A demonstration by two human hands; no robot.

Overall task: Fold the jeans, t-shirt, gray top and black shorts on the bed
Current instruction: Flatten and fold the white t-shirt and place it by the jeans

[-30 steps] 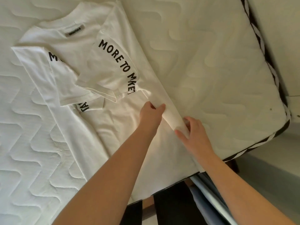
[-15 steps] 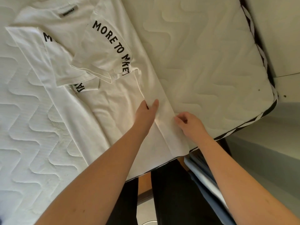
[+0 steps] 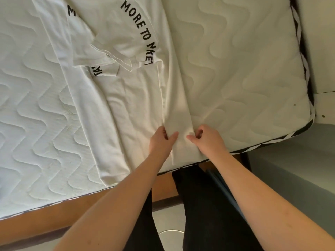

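Near the foot edge of the bed point(image 3: 253, 69), a white t-shirt point(image 3: 137, 109) is lying flat on the quilted mattress, with both sleeves already turned in over the chest and its printed lettering showing. A narrow strip along the shirt's right side is folded inward, running lengthwise from the sleeve area down toward the hem.

Both hands are working at the lower end of this strip. The left hand point(image 3: 161, 140) is pinching the strip's inner edge, its fingers point(image 3: 172, 135) curled onto the cloth. The right hand point(image 3: 208, 140) is gripping the outer crease, thumb and fingers closed narrowly on the fabric. The two hands are lying just beside each other, with the strip between them.

The shirt's long axis is running away from the person, from hem at the near edge to collar at the far left, which is out of view. Judged from this, the side folds are done, and the coming move is likely carrying the hem up toward the collar. Both hands are equally near the hem.

Jeans, gray top and black shorts are not identifiable in view.
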